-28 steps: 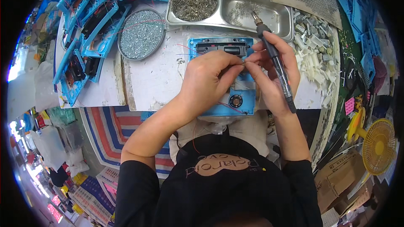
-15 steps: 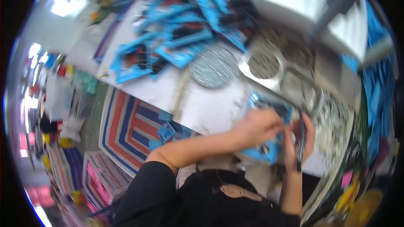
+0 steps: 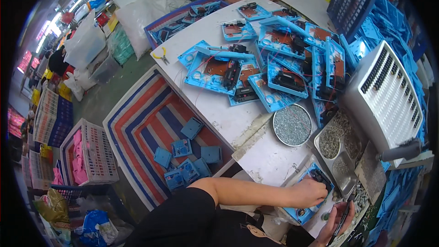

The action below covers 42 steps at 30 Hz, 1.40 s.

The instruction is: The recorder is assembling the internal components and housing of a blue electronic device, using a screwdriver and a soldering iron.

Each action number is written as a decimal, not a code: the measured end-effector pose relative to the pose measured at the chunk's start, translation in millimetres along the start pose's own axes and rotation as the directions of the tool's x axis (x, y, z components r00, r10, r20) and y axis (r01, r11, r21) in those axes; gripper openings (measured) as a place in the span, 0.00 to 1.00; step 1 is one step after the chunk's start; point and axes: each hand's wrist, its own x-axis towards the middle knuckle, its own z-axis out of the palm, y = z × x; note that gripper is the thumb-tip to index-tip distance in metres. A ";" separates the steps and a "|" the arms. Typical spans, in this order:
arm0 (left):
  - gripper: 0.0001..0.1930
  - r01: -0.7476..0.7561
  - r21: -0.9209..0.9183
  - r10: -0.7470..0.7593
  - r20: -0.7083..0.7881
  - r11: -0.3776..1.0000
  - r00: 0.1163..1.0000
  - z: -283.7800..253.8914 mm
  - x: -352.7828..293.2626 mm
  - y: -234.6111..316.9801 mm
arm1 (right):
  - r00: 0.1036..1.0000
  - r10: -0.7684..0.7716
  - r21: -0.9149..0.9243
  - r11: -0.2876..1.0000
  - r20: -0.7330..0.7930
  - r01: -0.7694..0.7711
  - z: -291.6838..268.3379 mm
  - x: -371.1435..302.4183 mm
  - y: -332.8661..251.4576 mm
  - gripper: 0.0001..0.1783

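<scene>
A blue plastic casing (image 3: 301,216) with dark parts inside lies at the table's near edge. My left hand (image 3: 307,195) is over it, fingers curled together; whatever they pinch is hidden. To the right of the casing, my right hand (image 3: 337,223) holds a slim, dark, pen-like tool (image 3: 342,222), tilted with its upper end away from me. Just beyond the hands stands a metal tray (image 3: 346,184) with compartments of small brassy metal pieces. A round dish (image 3: 292,125) full of small silvery pieces sits left of that tray.
Many open blue casings (image 3: 212,71) with brown boards and wires pile up across the table. A white rack (image 3: 388,96) with rows of black parts leans at right. Yellow-handled pliers (image 3: 161,56) lie at the far left edge. Left below, a striped bin (image 3: 137,130) holds closed blue cases.
My view has swung, so the table and hands appear lower, and the blur has gone. My left hand remains over the casing; my right hand keeps the dark tool, now slightly farther from the left.
</scene>
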 end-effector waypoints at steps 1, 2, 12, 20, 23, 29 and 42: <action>0.07 0.011 0.000 -0.011 0.000 1.000 1.000 2.3 0.4 -0.3 | 1.000 -0.010 -0.022 1.000 -0.005 0.010 2.3 3.0 -1.9 0.33; 0.07 0.027 -0.010 -0.027 0.004 1.000 1.000 3.1 -0.2 1.8 | 1.000 -0.014 -0.044 0.999 -0.014 0.013 3.4 3.5 -3.7 0.33; 0.06 0.076 -0.076 -0.081 -0.062 0.994 0.995 0.7 0.6 1.1 | 0.995 -0.101 -0.081 0.992 -0.003 0.101 8.0 15.9 -10.9 0.31; 0.06 0.102 -0.070 -0.103 -0.019 0.992 0.994 -7.6 1.8 3.2 | 0.997 -0.080 -0.015 0.997 0.003 0.080 -11.6 0.5 -7.0 0.30; 0.05 0.053 -0.059 -0.054 -0.008 0.997 0.999 -14.3 1.0 5.5 | 0.999 -0.041 0.062 0.997 -0.018 0.042 -27.5 -5.0 2.4 0.31; 0.04 0.087 -0.073 -0.086 0.018 0.994 0.996 -22.7 6.4 13.8 | 0.997 -0.033 0.168 0.985 -0.068 0.044 -50.8 -15.4 16.3 0.31; 0.04 0.042 0.012 -0.043 0.064 0.999 0.997 -22.0 19.1 2.0 | 0.950 0.024 0.246 0.968 -0.310 0.055 -75.9 -16.5 69.1 0.25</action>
